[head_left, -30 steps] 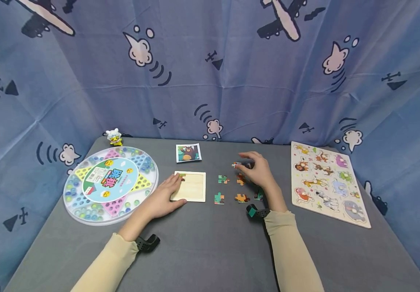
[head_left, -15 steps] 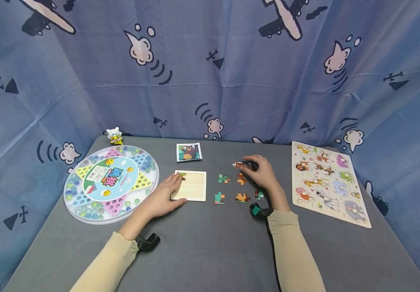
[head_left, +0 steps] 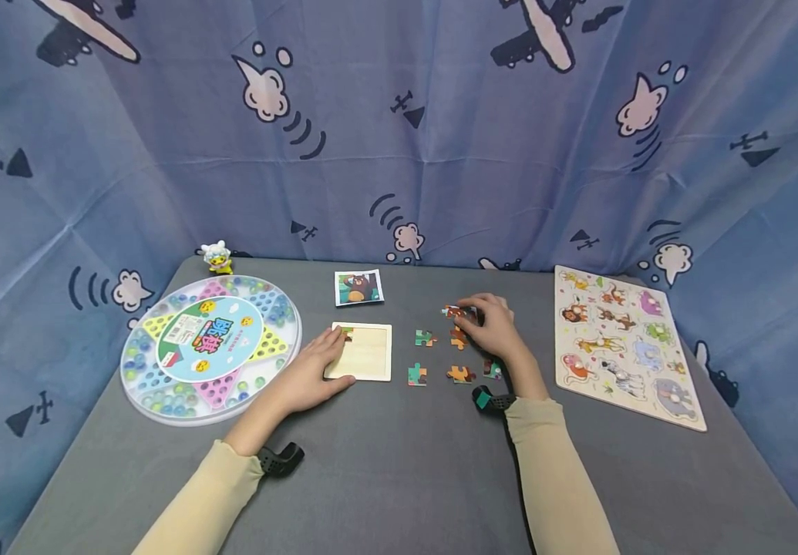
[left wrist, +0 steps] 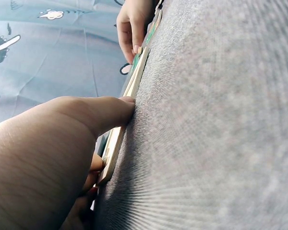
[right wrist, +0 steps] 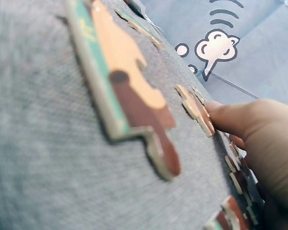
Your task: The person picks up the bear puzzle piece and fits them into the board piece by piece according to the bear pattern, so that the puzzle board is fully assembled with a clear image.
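Observation:
A shallow wooden puzzle tray lies flat in the head view, with one puzzle piece in its far left corner. My left hand rests over the tray's left side, its thumb against the near edge in the left wrist view. My right hand is over the loose pieces. Thumb and forefinger lie on either side of a brown puzzle piece, whose right part the hand covers. Just below the right thumb lies another brown piece. Several more, such as a green and orange piece, lie nearer.
A picture card of a bear lies beyond the tray. At left are a round marble board game and a small yellow and white figurine. An animal board lies at right. A blue patterned curtain hangs behind the grey table.
My right hand has shifted a little to the right over the brown piece, uncovering more of it, then slightly back left. The left hand stays on the tray.

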### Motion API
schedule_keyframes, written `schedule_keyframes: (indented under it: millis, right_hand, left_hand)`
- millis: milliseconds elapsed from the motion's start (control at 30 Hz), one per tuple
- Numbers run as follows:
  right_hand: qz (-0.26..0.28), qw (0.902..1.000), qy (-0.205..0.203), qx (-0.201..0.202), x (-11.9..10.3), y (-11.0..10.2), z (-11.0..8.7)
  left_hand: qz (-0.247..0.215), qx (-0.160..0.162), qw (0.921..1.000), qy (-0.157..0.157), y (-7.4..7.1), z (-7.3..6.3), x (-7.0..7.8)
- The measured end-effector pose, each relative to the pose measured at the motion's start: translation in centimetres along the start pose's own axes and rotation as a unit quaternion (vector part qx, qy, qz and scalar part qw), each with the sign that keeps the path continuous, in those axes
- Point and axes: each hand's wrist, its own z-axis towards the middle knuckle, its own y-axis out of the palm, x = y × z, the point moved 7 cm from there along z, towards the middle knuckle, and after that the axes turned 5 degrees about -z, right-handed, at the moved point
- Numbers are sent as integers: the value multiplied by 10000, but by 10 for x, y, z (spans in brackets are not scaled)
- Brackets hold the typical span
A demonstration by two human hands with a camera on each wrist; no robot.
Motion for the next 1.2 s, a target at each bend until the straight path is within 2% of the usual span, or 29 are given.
schedule_keyframes:
  millis: [767, 1200]
  right_hand:
    - [-163, 9998, 101, -2, 1, 1, 2]
    - [-61, 9998, 185, 36, 1, 0, 2]
  left_hand:
    - [5, 40, 10000, -11, -1, 0, 2]
    - [-23, 46, 10000, -8, 0, 0, 1]
